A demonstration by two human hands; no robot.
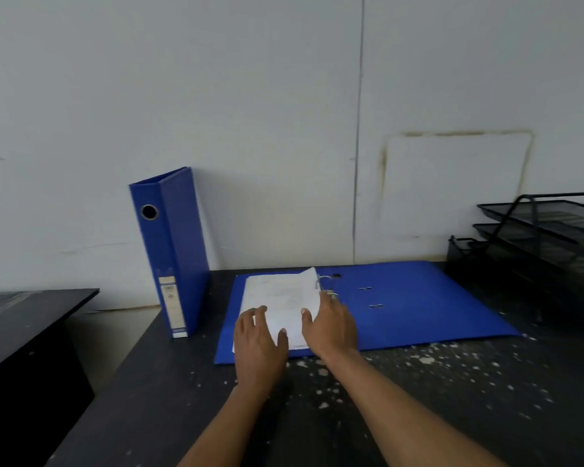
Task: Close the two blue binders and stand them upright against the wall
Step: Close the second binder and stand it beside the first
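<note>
Dark desk (418,416), flecked with pale spots, set against a white wall (250,96).

Closed binder (171,251) upright at the desk's left edge, spine forward, top leaning back to touch the wall, label low on the spine, round hole near the top.

Open binder (418,305) flat on the desk, right of the closed one and apart from it, far edge close to the wall. Right cover spread wide and bare. Metal rings (326,284) at the middle. Papers (280,298) stacked on the left half, threaded on the rings, right edge curling up toward them.

Left hand (258,345) palm down on the near left part of the papers, fingers spread and flat, gripping nothing. Right hand (331,325) palm down at the right edge of the papers just below the rings, fingers loosely extended, thumb on the sheets; no clear grip, though hard to tell whether fingertips curl under the paper edge. Both forearms bare, reaching in from the lower right.

Black mesh tray stack (547,230) at the far right, beside the open cover. Separate dark surface (24,318) lower at the left, apart from the desk.
</note>
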